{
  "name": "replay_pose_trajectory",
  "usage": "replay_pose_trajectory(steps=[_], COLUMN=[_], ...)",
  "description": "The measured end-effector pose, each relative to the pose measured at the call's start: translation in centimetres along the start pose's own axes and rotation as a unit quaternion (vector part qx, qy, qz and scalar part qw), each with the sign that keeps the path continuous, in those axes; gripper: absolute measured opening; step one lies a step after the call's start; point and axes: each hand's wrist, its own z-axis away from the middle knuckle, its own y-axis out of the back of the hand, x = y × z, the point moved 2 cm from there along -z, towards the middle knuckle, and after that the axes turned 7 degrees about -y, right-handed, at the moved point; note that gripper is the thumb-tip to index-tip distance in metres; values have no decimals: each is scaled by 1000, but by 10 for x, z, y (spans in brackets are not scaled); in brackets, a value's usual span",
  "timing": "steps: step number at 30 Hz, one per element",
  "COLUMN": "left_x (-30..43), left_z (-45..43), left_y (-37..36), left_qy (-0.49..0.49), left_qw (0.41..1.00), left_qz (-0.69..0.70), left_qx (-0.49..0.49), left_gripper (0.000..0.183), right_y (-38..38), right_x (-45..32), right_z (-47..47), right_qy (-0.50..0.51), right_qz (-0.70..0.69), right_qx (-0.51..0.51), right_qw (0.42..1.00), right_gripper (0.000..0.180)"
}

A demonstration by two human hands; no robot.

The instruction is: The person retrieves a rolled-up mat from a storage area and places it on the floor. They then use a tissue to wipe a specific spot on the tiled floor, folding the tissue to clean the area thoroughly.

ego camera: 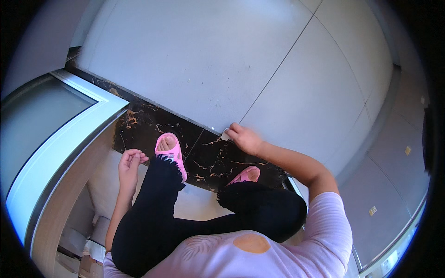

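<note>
My right hand (246, 139) reaches down to the floor with its fingertips pinched on a small white piece (225, 135), too small to name surely. The piece is at the seam where the black marbled threshold strip (222, 153) meets the light grey floor tiles (194, 83). My left hand (130, 165) hovers beside my left knee, near the door edge, with its fingers loosely curled. Whether anything small is between those fingers does not show. A tiny white speck (212, 128) lies near the seam, just left of the white piece.
My feet, in pink slippers (179, 156), rest on the threshold strip. At left stands a white-framed glass door (80, 93). Dark specks (202, 83) dot the tiles ahead. Along the right runs a grey panelled surface (386, 194) with small yellowish patches.
</note>
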Motion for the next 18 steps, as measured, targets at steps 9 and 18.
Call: replay_pose_trajectory(steps=[9, 18], left_x=[0, -5], left_z=[11, 18], left_y=[15, 23], left_qy=[-26, -29], left_qw=[999, 999], left_qz=[3, 26], left_qx=[17, 29], left_gripper=[11, 11], right_y=[19, 23], right_x=[-25, -17], right_z=[-82, -108], right_qy=[7, -39], right_qz=[-6, -11], right_qx=[113, 147], right_qw=[994, 988], right_gripper=[17, 18])
